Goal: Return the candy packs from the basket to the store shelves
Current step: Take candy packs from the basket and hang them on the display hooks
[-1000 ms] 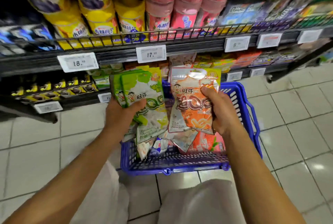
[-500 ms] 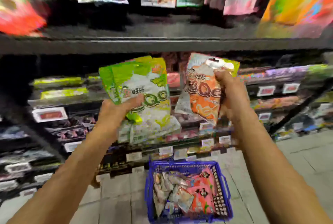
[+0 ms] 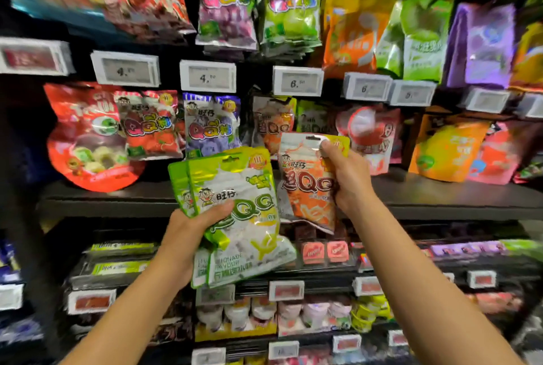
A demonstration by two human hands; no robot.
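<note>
The left hand (image 3: 188, 235) gripped a small stack of green packs (image 3: 235, 217), thumb pressed across the front and fingers curled behind, probably so that several could be carried at once without sliding apart. The right hand (image 3: 348, 179) held the orange pack (image 3: 305, 182) by its upper right corner, fingers pinching close to the hanger hole; I judged this grip left the hole free for slipping onto a peg.

Taking the middle shelf (image 3: 440, 197) as the mark: the orange pack was raised in front of it, just before the hanging row of matching orange packs (image 3: 273, 123), which suggested that slot as its home. The green packs sat lower, overlapping the shelf's front edge, to the left of the orange one. The price tags (image 3: 207, 76) ran above that row.

The packs were flat, glossy foil pouches, crinkled and soft, lumpy with sweets, and likely slippery. The basket was out of view.
</note>
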